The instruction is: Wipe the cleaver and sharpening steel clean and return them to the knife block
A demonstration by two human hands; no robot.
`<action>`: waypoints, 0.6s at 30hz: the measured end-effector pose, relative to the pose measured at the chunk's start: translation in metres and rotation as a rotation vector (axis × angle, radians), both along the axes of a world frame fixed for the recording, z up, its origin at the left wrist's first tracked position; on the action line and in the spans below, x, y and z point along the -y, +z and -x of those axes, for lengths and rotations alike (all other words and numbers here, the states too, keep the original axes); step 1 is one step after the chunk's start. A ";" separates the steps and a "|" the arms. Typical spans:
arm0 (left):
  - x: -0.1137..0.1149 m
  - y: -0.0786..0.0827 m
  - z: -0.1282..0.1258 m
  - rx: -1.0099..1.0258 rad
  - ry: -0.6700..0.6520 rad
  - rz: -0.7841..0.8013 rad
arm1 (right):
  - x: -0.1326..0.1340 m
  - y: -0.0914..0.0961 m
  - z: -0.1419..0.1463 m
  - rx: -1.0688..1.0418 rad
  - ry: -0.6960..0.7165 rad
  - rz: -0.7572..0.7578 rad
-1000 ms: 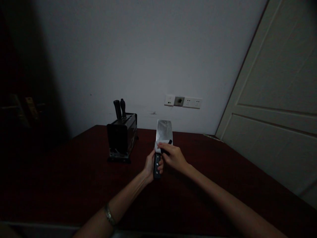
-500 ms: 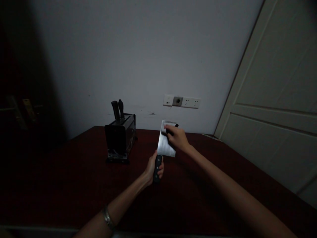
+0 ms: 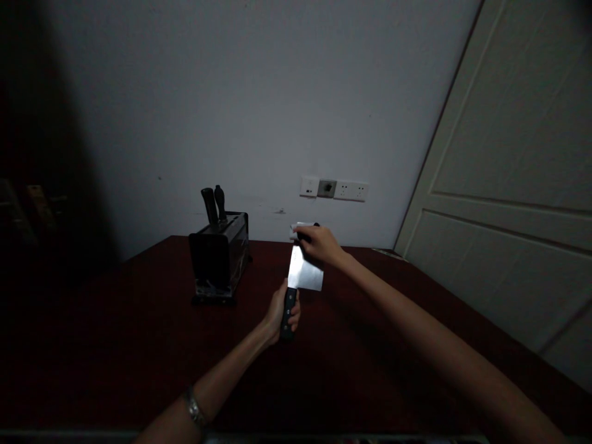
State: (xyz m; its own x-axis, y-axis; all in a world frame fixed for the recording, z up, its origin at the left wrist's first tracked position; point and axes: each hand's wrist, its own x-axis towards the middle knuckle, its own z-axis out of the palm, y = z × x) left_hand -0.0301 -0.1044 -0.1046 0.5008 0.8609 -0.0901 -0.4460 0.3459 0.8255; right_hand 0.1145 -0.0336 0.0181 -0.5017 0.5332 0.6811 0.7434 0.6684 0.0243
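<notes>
Wrapped round the black riveted handle of a cleaver (image 3: 308, 274) is my left hand (image 3: 278, 309), which wears a bracelet at the wrist. The broad, shiny blade points up and away from me above the table. At the blade's far end, my right hand (image 3: 321, 242) is closed on a small dark object (image 3: 305, 237), most of it hidden by the fingers. A pale edge shows beside the fingertips, and I cannot tell whether it belongs to that object or to the blade. The right hand covers part of the blade's upper right.
A dark knife block (image 3: 217, 256) with two black-handled tools stands on the dark red table (image 3: 157, 345), left of my hands. Behind is a grey wall with a row of sockets and switches (image 3: 333, 188). A pale panelled door (image 3: 513, 172) rises on the right.
My right hand has shifted slightly up and left over the blade, towards its far left corner. The left hand keeps its hold on the cleaver. The whole view has moved a little.
</notes>
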 end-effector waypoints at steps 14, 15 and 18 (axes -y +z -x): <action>0.000 -0.004 -0.003 -0.029 0.090 0.075 | 0.068 -0.071 0.013 -0.008 0.096 0.074; -0.001 -0.004 -0.003 -0.037 0.110 0.086 | 0.073 -0.075 0.013 -0.014 0.117 0.098; -0.002 -0.004 -0.003 -0.007 0.106 0.085 | 0.072 -0.077 0.007 -0.028 0.168 0.129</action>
State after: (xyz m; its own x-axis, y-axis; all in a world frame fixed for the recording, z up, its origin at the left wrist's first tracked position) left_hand -0.0270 -0.1023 -0.1085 0.4067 0.8979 -0.1686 -0.4777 0.3663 0.7985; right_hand 0.1079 -0.1057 -0.0587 -0.5728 0.5273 0.6276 0.6204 0.7793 -0.0884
